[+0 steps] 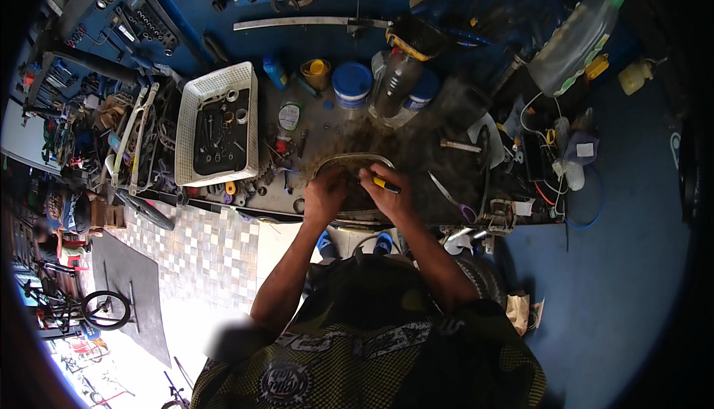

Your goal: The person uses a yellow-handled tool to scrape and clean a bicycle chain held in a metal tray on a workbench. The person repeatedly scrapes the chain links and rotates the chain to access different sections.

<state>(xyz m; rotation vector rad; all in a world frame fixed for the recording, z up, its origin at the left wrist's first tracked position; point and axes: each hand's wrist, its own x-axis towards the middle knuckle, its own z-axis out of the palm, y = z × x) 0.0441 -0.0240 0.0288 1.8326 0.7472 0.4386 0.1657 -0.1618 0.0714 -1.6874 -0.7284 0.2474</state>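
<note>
Both hands work close together over the dirty middle of the workbench. My right hand (pixel 388 199) is closed around a small tool with a yellow and black handle (pixel 387 184); its working end is hidden, so I cannot tell its kind. Just left of it, my left hand (pixel 326 195) has its fingers curled inward, and what they grip is too dark to make out. Behind and between the hands curves a thin, pale-edged band (pixel 357 158), partly covered by them. To the right, scissors with a purple handle (pixel 467 213) lie on the bench.
A white plastic basket (pixel 254 123) with small metal parts stands at the left. Blue-lidded tubs (pixel 351 82) and a dark bottle (pixel 394 85) stand behind the hands. Cables and bottles crowd the right end. Tools (pixel 294 22) hang on the blue wall.
</note>
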